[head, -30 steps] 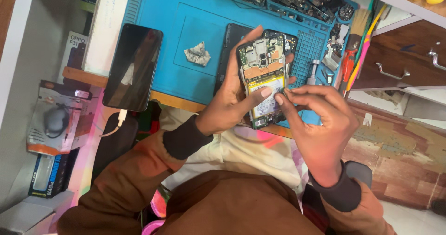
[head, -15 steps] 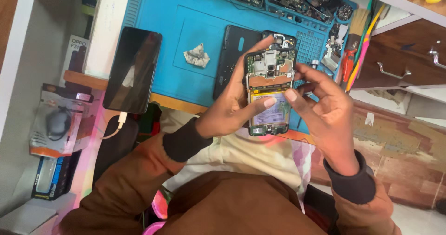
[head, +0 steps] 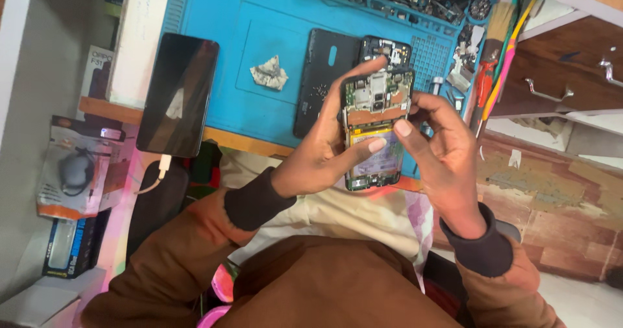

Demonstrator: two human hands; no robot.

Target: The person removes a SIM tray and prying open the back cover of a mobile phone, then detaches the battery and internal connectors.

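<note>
Right hand [head: 448, 159] drew back | both hands' fingers grasp opened phone [head: 375, 130] | long axis near-upright, camera end away

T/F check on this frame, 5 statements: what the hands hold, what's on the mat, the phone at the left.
1. The left hand holds an opened phone with its circuit boards exposed. True.
2. The right hand rests flat on the blue mat. False: it is raised at the opened phone, thumb on its lower half.
3. A black back cover lies on the blue mat. True.
4. The dark phone at the mat's left edge has no cable attached. False: a white cable is plugged into its near end.
5. A crumpled grey scrap lies on the mat. True.
</note>
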